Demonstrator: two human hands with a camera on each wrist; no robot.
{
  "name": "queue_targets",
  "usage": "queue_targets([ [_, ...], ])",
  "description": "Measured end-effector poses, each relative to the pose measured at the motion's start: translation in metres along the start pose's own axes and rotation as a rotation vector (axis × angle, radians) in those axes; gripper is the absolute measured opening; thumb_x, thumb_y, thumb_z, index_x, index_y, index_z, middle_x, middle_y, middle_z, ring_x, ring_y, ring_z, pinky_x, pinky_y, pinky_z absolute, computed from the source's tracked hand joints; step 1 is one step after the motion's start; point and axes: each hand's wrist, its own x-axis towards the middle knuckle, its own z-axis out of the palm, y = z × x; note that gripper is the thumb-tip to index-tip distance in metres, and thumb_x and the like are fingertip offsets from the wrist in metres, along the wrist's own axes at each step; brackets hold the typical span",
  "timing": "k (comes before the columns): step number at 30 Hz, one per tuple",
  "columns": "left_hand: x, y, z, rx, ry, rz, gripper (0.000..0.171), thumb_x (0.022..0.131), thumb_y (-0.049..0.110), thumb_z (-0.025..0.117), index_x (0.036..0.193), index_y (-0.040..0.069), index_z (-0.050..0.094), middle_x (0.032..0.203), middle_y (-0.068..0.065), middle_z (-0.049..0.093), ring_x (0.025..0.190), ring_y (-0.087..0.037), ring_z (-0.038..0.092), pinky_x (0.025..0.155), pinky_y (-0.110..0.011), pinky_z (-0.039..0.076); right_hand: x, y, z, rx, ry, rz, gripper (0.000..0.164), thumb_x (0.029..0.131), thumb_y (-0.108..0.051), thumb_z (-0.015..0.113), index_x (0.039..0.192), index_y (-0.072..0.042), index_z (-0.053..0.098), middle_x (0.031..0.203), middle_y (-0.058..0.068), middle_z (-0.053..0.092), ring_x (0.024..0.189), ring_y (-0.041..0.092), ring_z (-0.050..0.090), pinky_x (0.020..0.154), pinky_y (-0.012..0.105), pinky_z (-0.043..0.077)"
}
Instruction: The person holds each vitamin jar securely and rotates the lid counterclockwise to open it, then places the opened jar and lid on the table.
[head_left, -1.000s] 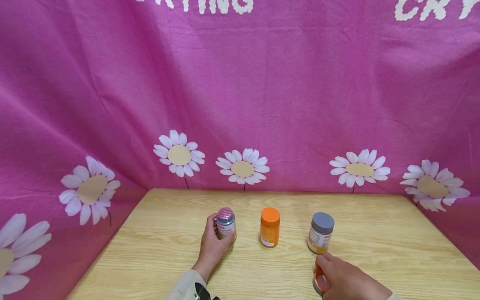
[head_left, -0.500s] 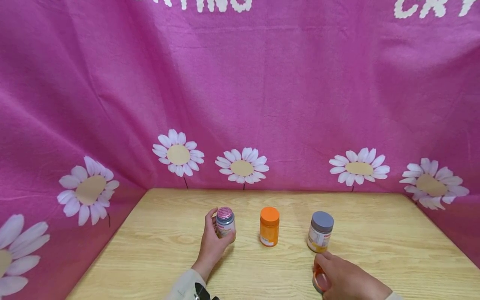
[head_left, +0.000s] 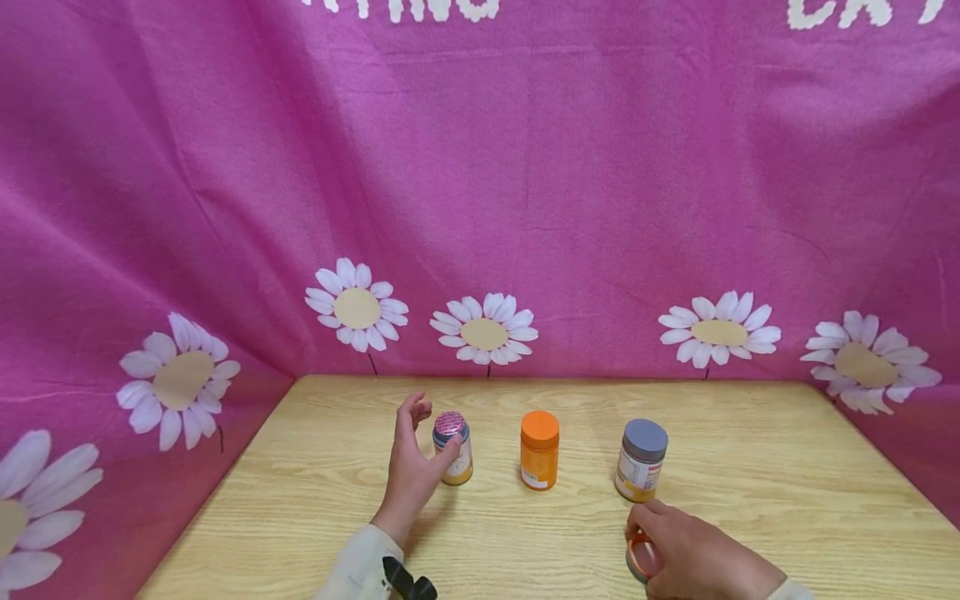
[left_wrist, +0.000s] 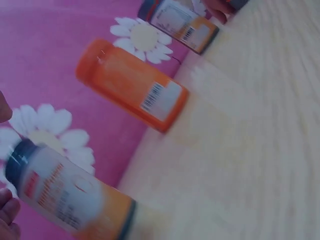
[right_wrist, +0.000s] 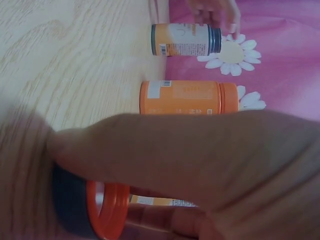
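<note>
On the left of the table stands an uncapped bottle (head_left: pixel 462 463) with a pink patterned seal over its mouth and a white and orange label. My left hand (head_left: pixel 408 479) is spread beside it, thumb overlapping the bottle's near side in the head view. In the left wrist view, fingertips (left_wrist: pixel 7 215) show apart from the bottle's neck. My right hand (head_left: pixel 697 552) grips a dark grey lid (right_wrist: pixel 75 202) with an orange inner ring, close over the table at the front right. The lid's open side faces away from the table; the hand partly covers it.
An orange bottle (head_left: pixel 539 458) with an orange cap stands upright in the middle. Right of it, just beyond my right hand, is a grey-capped bottle (head_left: pixel 641 467). A pink cloth (head_left: pixel 525 183) with white daisies hangs along the back and left of the wooden table (head_left: pixel 525 546).
My left hand has let go of the uncapped bottle; its fingers have opened and moved up and left. The right hand still holds the lid in nearly the same place.
</note>
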Motion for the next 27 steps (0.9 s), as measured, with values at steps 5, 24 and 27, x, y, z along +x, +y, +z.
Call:
queue_targets([
  [5, -0.003, 0.022, -0.001, 0.061, 0.004, 0.134, 0.072, 0.076, 0.024, 0.071, 0.135, 0.023, 0.031, 0.131, 0.004, 0.039, 0.123, -0.013, 0.034, 0.099, -0.048, 0.029, -0.003, -0.001, -0.001, 0.056, -0.020, -0.027, 0.040, 0.059, -0.015, 0.076, 0.088, -0.024, 0.050, 0.080, -0.004, 0.047, 0.070, 0.014, 0.046, 0.056, 0.028, 0.037],
  [24, -0.021, 0.086, 0.027, -0.101, -0.240, 0.279, 0.054, 0.079, 0.004, 0.066, 0.127, 0.004, 0.041, 0.126, -0.006, 0.046, 0.118, -0.029, 0.042, 0.098, -0.043, 0.033, -0.002, -0.023, -0.011, 0.007, 0.155, -0.241, 0.036, 0.075, -0.018, 0.070, 0.106, -0.011, 0.052, 0.077, -0.006, 0.050, 0.064, 0.006, 0.046, 0.057, 0.023, 0.039],
  [27, -0.022, 0.082, 0.035, -0.150, -0.269, 0.233, 0.054, 0.080, 0.005, 0.066, 0.128, 0.006, 0.042, 0.126, -0.005, 0.046, 0.117, -0.030, 0.043, 0.096, -0.045, 0.035, 0.002, -0.028, -0.011, -0.013, 0.185, -0.231, 0.038, 0.074, -0.020, 0.072, 0.106, -0.012, 0.053, 0.084, -0.004, 0.054, 0.069, 0.009, 0.049, 0.061, 0.027, 0.043],
])
